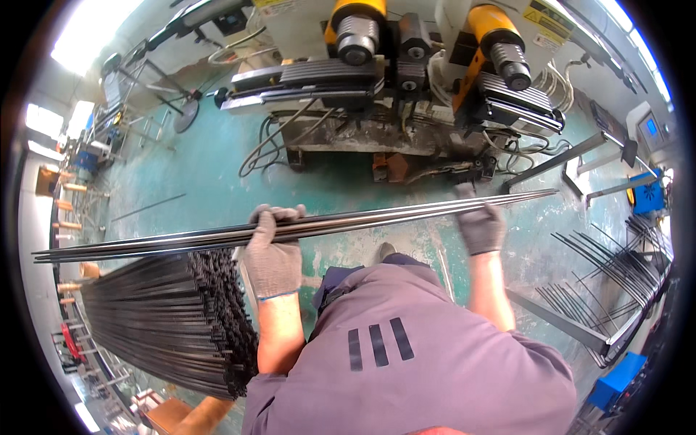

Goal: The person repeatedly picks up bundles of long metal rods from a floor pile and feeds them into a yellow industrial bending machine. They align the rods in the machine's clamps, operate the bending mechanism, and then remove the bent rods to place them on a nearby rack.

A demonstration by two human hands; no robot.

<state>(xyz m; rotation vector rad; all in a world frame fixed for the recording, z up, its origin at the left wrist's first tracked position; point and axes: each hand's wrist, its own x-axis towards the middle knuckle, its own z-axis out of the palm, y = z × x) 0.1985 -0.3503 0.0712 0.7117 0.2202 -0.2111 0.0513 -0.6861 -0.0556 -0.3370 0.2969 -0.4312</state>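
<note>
A bundle of long, thin dark metal rods stretches across in front of my body, its right end slightly higher. My left hand, in a grey knit glove, is closed round the bundle near its middle, thumb on the near side. Toward the right end, my right hand, also gloved, is wrapped round the rods; it is somewhat blurred. Below the bundle's left half lies a large stack of similar dark rods, its uneven ends facing my left forearm.
Ahead stands a machine with two yellow-and-metal spindle heads and loose cables. On the right, more thin rods rest on a metal rack. One rod lies on the green floor. A blue box is at lower right.
</note>
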